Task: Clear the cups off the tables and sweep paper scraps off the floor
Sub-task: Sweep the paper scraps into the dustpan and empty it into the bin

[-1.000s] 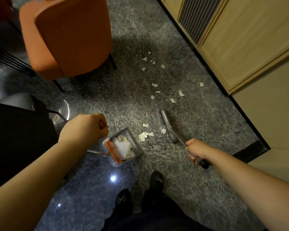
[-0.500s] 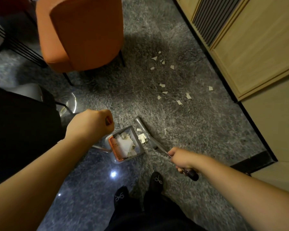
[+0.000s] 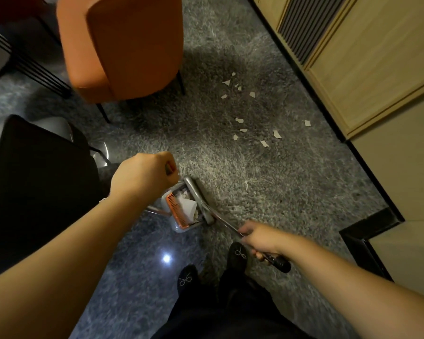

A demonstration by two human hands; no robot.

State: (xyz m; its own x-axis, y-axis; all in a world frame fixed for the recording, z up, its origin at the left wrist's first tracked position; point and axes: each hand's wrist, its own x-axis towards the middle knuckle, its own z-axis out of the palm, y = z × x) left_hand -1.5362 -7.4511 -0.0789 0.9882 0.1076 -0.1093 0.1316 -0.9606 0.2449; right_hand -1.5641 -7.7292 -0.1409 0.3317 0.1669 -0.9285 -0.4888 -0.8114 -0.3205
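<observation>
The broom [image 3: 207,204] lies with its handle slanting from the right hand [image 3: 260,239], near the person's shoes [image 3: 238,256], up and left to its head, whose long axis runs along the open mouth of the dustpan [image 3: 181,211], touching it. The right hand's fingers are wrapped round the handle just above its black end grip. The left hand [image 3: 142,176] is fisted round the dustpan's upright handle (mostly hidden under the knuckles). Inside the dustpan are white paper pieces beside an orange comb strip. More paper scraps [image 3: 252,118] lie scattered on the grey carpet [image 3: 267,182] farther out, between an orange chair [image 3: 123,45] and a wooden cabinet [image 3: 367,64].
</observation>
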